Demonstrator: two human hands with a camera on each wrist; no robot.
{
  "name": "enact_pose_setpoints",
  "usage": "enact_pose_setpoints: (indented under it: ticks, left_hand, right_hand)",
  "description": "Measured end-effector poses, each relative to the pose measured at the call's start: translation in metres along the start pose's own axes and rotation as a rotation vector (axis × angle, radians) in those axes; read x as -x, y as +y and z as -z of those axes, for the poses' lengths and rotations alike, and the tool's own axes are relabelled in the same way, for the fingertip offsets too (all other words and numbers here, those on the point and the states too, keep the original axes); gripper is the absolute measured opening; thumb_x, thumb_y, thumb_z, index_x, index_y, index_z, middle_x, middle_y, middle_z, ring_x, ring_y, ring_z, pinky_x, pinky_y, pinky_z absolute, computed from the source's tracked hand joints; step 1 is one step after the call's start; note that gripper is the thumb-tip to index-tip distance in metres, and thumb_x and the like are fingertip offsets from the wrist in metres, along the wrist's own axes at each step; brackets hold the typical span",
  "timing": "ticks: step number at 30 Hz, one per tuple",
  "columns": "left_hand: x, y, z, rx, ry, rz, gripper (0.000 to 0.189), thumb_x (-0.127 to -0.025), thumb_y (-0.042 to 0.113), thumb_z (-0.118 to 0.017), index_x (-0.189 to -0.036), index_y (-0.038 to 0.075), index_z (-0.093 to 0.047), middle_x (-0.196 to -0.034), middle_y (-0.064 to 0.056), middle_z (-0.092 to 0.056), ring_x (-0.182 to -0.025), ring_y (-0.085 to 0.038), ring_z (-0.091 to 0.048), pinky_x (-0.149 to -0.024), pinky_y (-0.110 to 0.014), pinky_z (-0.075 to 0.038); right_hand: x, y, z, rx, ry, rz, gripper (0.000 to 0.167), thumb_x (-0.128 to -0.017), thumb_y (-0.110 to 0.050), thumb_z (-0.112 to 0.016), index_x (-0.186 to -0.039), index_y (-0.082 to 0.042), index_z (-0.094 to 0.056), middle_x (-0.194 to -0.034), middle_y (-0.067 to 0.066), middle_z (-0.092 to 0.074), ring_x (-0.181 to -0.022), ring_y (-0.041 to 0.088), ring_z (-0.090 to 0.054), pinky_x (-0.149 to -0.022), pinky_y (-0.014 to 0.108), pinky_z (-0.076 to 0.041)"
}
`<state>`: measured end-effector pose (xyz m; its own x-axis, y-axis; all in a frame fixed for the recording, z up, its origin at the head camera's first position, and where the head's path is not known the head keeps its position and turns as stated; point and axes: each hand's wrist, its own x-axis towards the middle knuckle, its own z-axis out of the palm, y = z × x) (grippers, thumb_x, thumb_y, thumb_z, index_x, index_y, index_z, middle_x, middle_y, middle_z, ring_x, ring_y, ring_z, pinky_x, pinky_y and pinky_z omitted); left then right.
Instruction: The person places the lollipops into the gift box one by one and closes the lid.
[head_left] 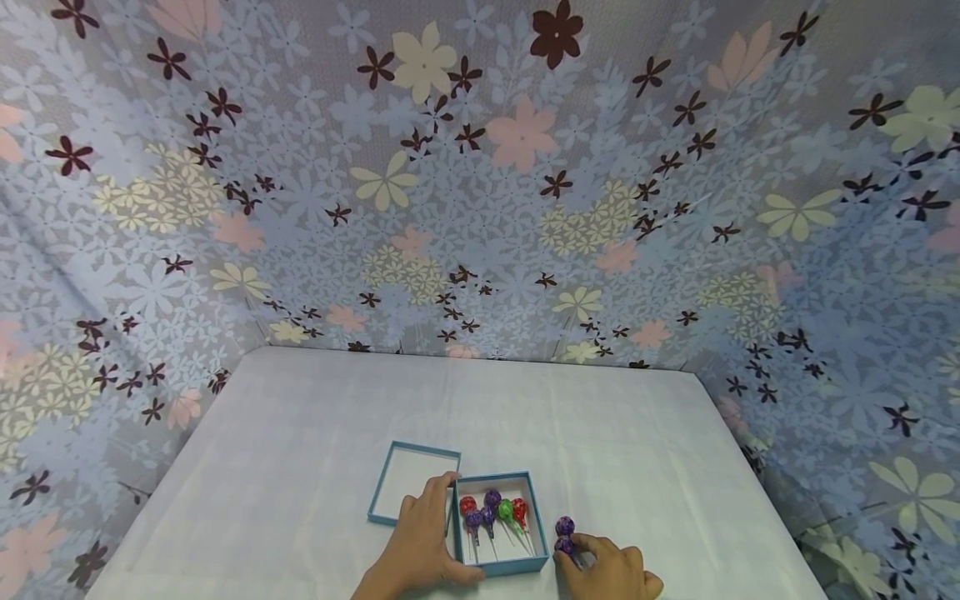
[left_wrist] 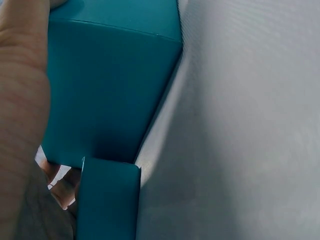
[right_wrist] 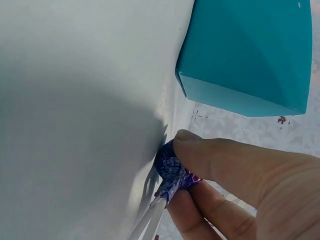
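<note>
A teal box (head_left: 513, 567) with a white inside stands open on the white table. Several wrapped lollipops lie in it: purple, red and one green lollipop (head_left: 506, 510). My left hand (head_left: 420, 537) holds the box along its left side, thumb at the front wall and fingers at the back left corner. To the right of the box, my right hand (head_left: 611, 571) pinches a purple-wrapped lollipop (right_wrist: 172, 170) between thumb and fingers, low over the table. Two purple heads show at those fingertips in the head view, and two white sticks (right_wrist: 150, 220) in the right wrist view.
The box's lid (head_left: 412, 483), teal-rimmed and white inside, lies upturned just left of the box, partly behind my left hand. The white-covered table (head_left: 600, 433) ends at the back against a flower-patterned cloth (head_left: 480, 208), which also hangs on both sides.
</note>
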<state>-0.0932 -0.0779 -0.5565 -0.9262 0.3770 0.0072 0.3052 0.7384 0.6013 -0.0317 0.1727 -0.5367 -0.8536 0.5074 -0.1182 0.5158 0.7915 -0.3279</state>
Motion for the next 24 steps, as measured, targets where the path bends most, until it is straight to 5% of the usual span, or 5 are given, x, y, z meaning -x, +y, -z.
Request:
enact_pose_setpoints:
  ticks: [14,24]
  left_hand:
    - [0.000,0.001,0.001,0.004,-0.007,0.006,0.138,-0.047,0.085,-0.079,-0.154,0.015,-0.026,-0.145,-0.005,-0.045,-0.116,-0.016,-0.047,-0.087,-0.037,-0.033]
    - [0.000,0.000,0.000,0.005,0.018,-0.013,0.138,-0.047,0.085,-0.079,-0.153,0.013,-0.027,-0.143,-0.006,-0.047,-0.115,-0.018,-0.049,-0.087,-0.037,-0.033]
  right_hand:
    - [0.002,-0.005,0.005,-0.027,0.029,-0.003,0.037,-0.075,-0.035,-0.086,-0.102,-0.011,-0.078,-0.096,0.011,-0.072,-0.093,0.030,-0.050,-0.086,0.058,-0.030]
    - [0.000,-0.013,0.016,-0.191,0.242,0.093,0.026,-0.070,-0.030,-0.090,-0.089,-0.015,-0.081,-0.092,0.010,-0.076,-0.085,0.028,-0.050,-0.079,0.057,-0.023]
